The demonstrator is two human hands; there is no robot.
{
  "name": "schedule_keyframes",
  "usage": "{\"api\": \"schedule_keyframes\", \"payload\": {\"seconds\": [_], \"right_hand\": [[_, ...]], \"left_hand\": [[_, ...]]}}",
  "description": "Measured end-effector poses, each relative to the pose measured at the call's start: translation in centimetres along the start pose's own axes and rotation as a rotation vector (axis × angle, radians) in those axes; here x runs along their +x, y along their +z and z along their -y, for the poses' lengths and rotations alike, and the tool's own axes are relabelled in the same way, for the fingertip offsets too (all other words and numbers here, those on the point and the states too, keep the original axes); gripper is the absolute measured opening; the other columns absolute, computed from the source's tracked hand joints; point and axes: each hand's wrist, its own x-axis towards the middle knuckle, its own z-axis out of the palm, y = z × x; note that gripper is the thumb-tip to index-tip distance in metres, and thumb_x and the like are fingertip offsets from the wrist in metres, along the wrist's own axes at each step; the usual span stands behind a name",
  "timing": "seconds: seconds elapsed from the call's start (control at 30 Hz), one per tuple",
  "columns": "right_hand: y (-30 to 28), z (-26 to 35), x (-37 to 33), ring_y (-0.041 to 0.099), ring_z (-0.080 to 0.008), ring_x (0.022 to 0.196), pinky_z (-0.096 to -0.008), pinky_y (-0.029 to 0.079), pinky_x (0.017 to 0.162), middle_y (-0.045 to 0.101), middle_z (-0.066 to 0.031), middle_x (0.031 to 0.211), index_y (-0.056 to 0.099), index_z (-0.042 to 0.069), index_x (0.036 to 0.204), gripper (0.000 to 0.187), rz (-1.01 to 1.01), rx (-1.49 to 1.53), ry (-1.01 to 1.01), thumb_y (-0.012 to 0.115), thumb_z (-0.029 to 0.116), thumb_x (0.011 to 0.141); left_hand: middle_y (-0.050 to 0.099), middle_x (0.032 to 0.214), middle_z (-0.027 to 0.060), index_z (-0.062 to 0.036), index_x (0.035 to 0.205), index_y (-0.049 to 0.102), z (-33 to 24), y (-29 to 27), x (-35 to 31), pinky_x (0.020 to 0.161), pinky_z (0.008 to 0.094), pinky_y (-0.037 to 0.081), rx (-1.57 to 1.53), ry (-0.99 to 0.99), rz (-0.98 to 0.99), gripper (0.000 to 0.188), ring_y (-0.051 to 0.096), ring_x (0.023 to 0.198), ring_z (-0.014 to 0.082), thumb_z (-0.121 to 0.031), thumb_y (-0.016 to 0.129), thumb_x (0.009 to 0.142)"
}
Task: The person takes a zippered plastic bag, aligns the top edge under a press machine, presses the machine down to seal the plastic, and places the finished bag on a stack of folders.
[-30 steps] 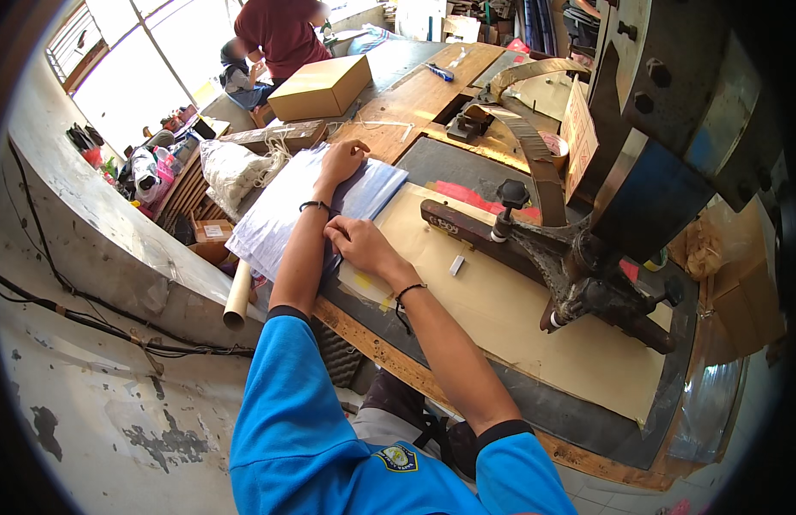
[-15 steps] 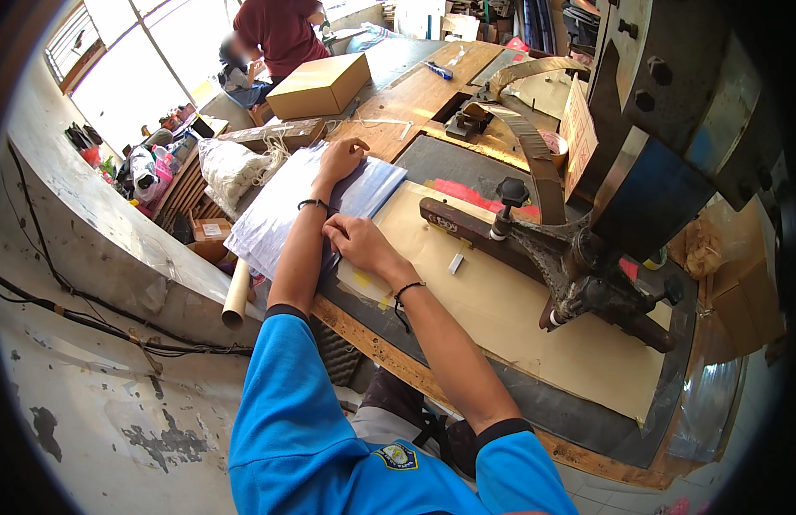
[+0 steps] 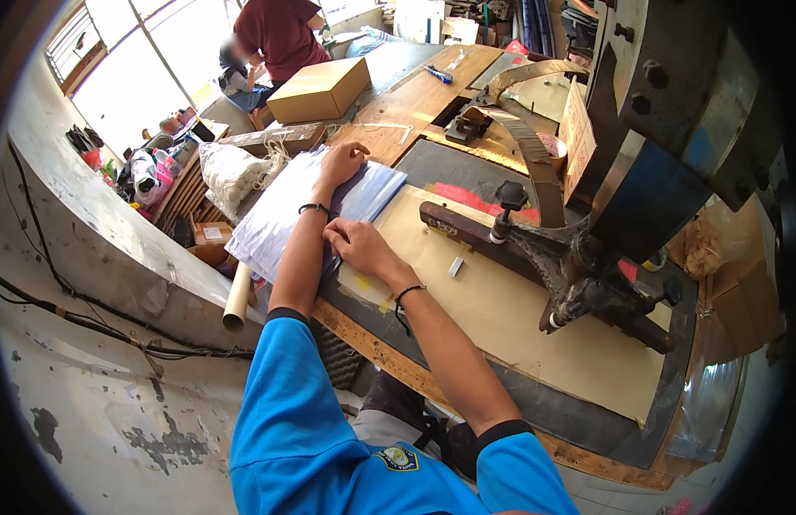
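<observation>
Left hand (image 3: 342,160): we see it pressed flat on the stack of clear plastic sheets (image 3: 286,210).
Right hand (image 3: 355,243): pinching that stack's near edge.
Plain brown cardboard box (image 3: 319,89): closed, farther along the bench.

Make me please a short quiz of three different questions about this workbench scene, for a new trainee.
1. True or false: the left hand rests flat on the stack of clear bluish plastic sheets.
2. What lies under the right hand?
A. the closed brown cardboard box
B. the near edge of the plastic stack, beside the large beige card sheet
C. the dark iron press arm
3. Fill in: the person in the dark red shirt is at the ____ end of the bench.

Key: 1 true; 2 B; 3 far.
</observation>
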Motion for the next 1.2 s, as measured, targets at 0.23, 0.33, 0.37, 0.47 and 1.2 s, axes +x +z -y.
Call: {"api": "schedule_keyframes", "payload": {"seconds": [0.23,0.33,0.37,0.47,1.2], "right_hand": [[-0.2,0.1,0.0,0.069,-0.0272,0.07,-0.0382,0.053,0.069,0.069,-0.0161,0.075,0.066,-0.002,0.1,0.024,0.002,0.0,0.012,0.056,0.02,0.098],[-0.1,0.0,0.0,0.069,-0.0281,0.071,-0.0386,0.053,0.069,0.069,-0.0164,0.075,0.066,-0.002,0.1,0.024,-0.001,-0.001,0.009,0.055,0.02,0.098],[-0.1,0.0,0.0,0.069,-0.0282,0.071,-0.0387,0.053,0.069,0.069,-0.0165,0.075,0.066,-0.002,0.1,0.024,-0.003,-0.001,0.008,0.055,0.02,0.098],[0.0,0.0,0.0,0.069,-0.0285,0.071,-0.0389,0.054,0.069,0.069,-0.0165,0.075,0.066,-0.002,0.1,0.024,-0.004,0.001,0.003,0.055,0.02,0.098],[-0.1,0.0,0.0,0.069,-0.0298,0.071,-0.0397,0.054,0.069,0.069,-0.0174,0.075,0.066,-0.002,0.098,0.024,-0.011,-0.004,-0.017,0.055,0.019,0.098]], "left_hand": [[0.073,0.081,0.0085,-0.0177,0.099,0.077,-0.1,0.1,0.1,0.071,0.0361,0.052,0.023,0.004,-0.005,0.022,0.07,0.08,0.0242,-0.024,0.06,0.085],[0.073,0.081,0.0083,-0.0179,0.099,0.077,0.1,0.1,0.1,0.07,0.0362,0.052,0.019,0.01,-0.005,0.022,0.07,0.079,0.0242,-0.024,0.061,0.085],[0.073,0.08,0.0082,-0.018,0.099,0.077,0.2,0.1,0.1,0.07,0.0363,0.052,0.01,0.006,0.001,0.022,0.07,0.078,0.0241,-0.024,0.061,0.085],[0.073,0.079,0.0077,-0.0181,0.1,0.077,0.1,0.0,0.1,0.069,0.0366,0.052,0.001,0.005,0.006,0.022,0.069,0.077,0.0239,-0.025,0.061,0.085],[0.073,0.086,0.0131,-0.0134,0.099,0.077,-1.0,-0.6,-0.3,0.073,0.0397,0.052,0.058,-0.006,0.014,0.032,0.07,0.083,0.0286,-0.041,0.064,0.088]]}}
